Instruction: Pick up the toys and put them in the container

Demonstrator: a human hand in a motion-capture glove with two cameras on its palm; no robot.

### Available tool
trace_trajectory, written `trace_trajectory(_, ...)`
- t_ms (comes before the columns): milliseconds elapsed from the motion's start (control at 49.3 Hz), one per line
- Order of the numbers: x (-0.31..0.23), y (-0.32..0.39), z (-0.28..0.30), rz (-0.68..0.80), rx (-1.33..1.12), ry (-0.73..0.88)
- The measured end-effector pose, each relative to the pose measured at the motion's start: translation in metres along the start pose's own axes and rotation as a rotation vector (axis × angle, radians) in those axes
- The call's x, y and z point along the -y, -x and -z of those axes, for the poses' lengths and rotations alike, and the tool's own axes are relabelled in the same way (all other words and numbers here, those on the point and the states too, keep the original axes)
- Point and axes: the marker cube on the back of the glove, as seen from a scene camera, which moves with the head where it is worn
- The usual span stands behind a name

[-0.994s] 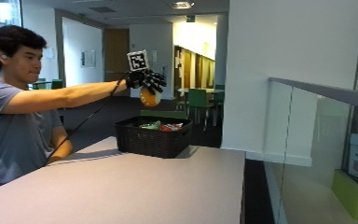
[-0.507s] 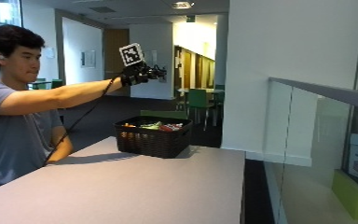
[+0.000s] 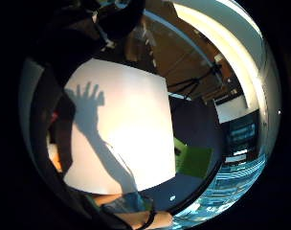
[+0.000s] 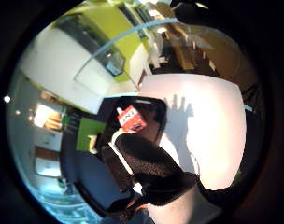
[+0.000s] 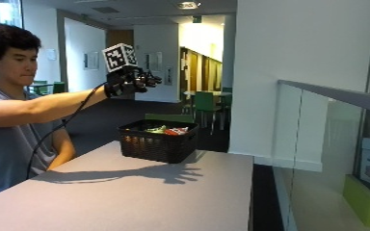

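High above the black basket (image 5: 157, 143), the hands (image 5: 131, 83) seemingly spread, empty.

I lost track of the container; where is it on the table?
In the outside view, the black basket sits at the table's far end, below the raised gloved right hand, with toys inside.

The basket (image 5: 157, 140) under the right hand (image 5: 128, 83) looks like black plastic full of small holes. The table (image 5: 140, 197) is smooth and matt. The hand's glove is black cloth.
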Motion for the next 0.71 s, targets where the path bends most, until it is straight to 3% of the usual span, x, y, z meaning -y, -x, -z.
trace_trajectory(426, -0.022, -0.091, -0.027, -0.060, 0.012, 0.056)
trace_trajectory(710, -0.035, -0.100, -0.025, -0.058, -0.019, 0.082)
